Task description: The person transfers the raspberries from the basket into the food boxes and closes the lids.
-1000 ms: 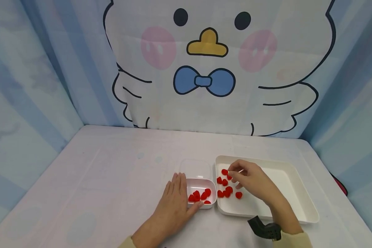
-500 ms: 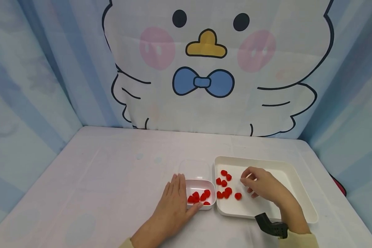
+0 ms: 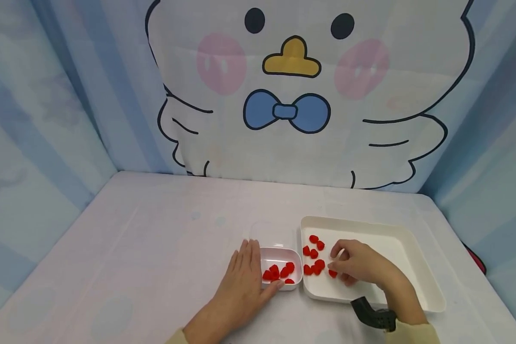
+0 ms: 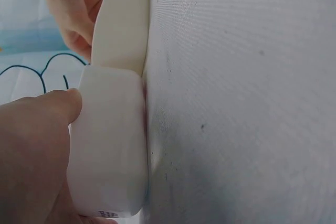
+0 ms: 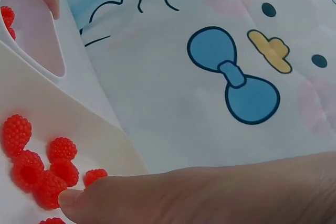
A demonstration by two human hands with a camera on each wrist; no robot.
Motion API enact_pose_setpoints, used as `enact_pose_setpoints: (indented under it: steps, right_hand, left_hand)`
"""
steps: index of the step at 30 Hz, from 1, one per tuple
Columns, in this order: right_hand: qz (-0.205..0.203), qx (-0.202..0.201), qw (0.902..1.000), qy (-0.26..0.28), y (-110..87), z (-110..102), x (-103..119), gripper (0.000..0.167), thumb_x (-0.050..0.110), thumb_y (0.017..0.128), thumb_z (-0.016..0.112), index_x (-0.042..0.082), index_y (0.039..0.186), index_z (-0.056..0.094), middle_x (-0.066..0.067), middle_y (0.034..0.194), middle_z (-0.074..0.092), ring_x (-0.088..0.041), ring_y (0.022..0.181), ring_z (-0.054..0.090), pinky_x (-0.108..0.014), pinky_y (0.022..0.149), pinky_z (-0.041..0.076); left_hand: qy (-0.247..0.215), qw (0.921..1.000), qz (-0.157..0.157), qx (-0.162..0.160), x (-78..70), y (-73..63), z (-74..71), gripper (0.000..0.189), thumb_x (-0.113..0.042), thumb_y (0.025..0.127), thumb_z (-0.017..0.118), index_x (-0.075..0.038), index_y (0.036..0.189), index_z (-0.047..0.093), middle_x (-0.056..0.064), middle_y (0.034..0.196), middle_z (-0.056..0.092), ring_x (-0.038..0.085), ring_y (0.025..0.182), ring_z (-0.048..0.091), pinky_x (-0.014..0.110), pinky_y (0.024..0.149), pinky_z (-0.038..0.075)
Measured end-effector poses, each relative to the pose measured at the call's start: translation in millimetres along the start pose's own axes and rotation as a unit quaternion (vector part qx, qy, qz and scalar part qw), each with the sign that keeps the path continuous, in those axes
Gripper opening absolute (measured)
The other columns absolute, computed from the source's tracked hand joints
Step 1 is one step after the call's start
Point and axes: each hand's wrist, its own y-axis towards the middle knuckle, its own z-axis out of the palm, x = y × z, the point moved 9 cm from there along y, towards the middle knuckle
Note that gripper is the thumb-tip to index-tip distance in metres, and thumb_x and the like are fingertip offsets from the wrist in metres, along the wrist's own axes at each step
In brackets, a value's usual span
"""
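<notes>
My left hand (image 3: 242, 279) lies with straight fingers along the left side of a small pale pink box (image 3: 279, 253), its thumb over the near rim. In the left wrist view, the thumb touches the box's white outer wall (image 4: 110, 140). Several red raspberries (image 3: 274, 271) sit inside. Low over a white tray (image 3: 382, 239), my right hand (image 3: 358, 262) has bent fingers, with a gap between thumb and index finger. Just under its fingertips lies a lone raspberry (image 3: 332, 274). More raspberries (image 5: 29, 170) lie at the tray's left end.
A clear lid (image 3: 268, 231) extends behind the box. Box and tray stand side by side on a white-clothed table (image 3: 154, 229). A curtain with a cartoon bird (image 3: 283, 153) hangs behind, and a black wrist device (image 3: 371, 315) is strapped on the right wrist.
My right hand first drew back rightwards from the raspberries at the tray's far left, then came nearer and down to the lone raspberry. My left hand stayed at the box.
</notes>
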Motion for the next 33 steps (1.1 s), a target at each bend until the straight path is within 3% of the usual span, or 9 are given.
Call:
enact_pose_setpoints:
  steps: [12,25,33]
  right_hand:
    - [0.005,-0.011,0.9994,-0.031,1.1,7.4,2.4,0.037,0.014,0.081,0.079,0.004,0.108,0.055,-0.007,0.076,0.059,-0.019,0.059,0.058,-0.030,0.058,0.052]
    - [-0.014,-0.024,0.9989,-0.039,-1.3,5.6,11.6,0.029,0.005,0.082,0.074,0.005,0.105,0.054,-0.007,0.070,0.057,-0.019,0.055,0.055,-0.030,0.055,0.048]
    - [-0.036,-0.042,0.9977,-0.039,-2.0,-0.6,16.0,0.028,0.006,0.081,0.072,0.005,0.104,0.056,-0.006,0.074,0.058,-0.017,0.061,0.054,-0.029,0.058,0.049]
  left_hand:
    - [0.003,1.0000,0.003,-0.004,-2.1,0.1,-0.1,0.099,-0.062,0.087,0.061,0.001,0.153,0.026,0.020,0.159,0.032,0.037,0.149,0.028,0.055,0.117,0.032]
    - [0.001,1.0000,0.004,-0.002,-2.7,0.5,-3.7,0.099,-0.063,0.087,0.060,0.002,0.154,0.024,0.020,0.160,0.029,0.037,0.150,0.025,0.055,0.118,0.029]
    - [0.001,1.0000,-0.003,-0.003,-1.3,-2.8,-3.8,0.100,-0.062,0.086,0.062,0.000,0.154,0.024,0.018,0.161,0.029,0.037,0.150,0.026,0.054,0.118,0.031]
